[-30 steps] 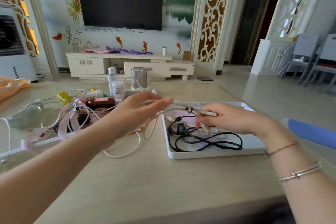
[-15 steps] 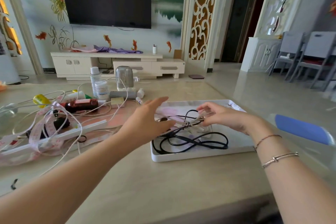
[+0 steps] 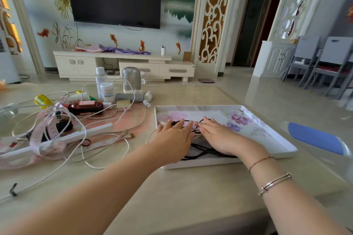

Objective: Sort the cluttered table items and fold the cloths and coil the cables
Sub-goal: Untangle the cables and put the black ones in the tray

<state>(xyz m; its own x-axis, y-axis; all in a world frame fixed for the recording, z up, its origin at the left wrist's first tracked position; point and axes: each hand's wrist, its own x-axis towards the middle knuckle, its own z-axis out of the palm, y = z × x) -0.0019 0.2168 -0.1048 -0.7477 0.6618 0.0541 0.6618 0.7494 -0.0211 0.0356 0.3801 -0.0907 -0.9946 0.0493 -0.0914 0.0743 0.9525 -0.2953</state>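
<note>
A white floral tray (image 3: 267, 131) lies on the table at centre right. A black cable (image 3: 202, 151) and a pale cable lie bundled in its left half, mostly hidden under my hands. My left hand (image 3: 175, 137) and my right hand (image 3: 219, 137) lie flat side by side on the bundle, fingers straight and pointing away from me. A tangle of white cables (image 3: 107, 139) and a pink measuring tape (image 3: 44, 133) spreads over the table to the left.
Left of the tray stand bottles (image 3: 104, 86), a dark red bottle (image 3: 86, 107) on its side, a grey canister (image 3: 131, 79), a long white strip (image 3: 57, 139) and a black hair tie (image 3: 85, 142). A blue object (image 3: 317, 138) lies right of the tray.
Both hands have lowered the pale cable into the tray and now lie flat on the bundle. A second ago they held the cable stretched above the tray.
</note>
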